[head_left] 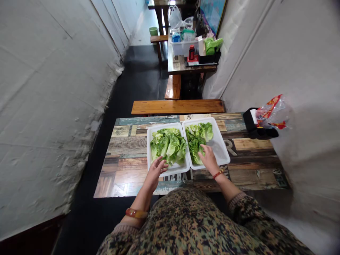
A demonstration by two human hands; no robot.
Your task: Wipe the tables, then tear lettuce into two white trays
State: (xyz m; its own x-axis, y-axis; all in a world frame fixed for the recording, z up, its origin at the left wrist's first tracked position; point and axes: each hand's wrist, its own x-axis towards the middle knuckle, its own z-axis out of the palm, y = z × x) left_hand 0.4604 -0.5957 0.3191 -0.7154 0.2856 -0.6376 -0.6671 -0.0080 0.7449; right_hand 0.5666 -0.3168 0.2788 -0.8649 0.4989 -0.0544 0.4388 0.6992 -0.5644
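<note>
Two white plastic trays stand side by side on the table. Green lettuce leaves (170, 145) fill most of the left tray (170, 172). In the right tray (221, 150), more lettuce (198, 132) is gathered on the left side, and the white bottom shows on the right. My left hand (157, 169) is over the near left corner of the left tray, fingers apart and holding nothing I can see. Over the right tray my right hand (208, 158) has its fingers spread, the tips at the edge of the lettuce; whether they touch it I cannot tell.
The table (127, 145) has a patchwork wood print. A black holder (251, 122) with a plastic bag stands at its right end, by the wall. Beyond lies a wooden bench (177, 106). Farther back, another table (176, 67) carries a white basket (183, 47) and a red-capped bottle (191, 53).
</note>
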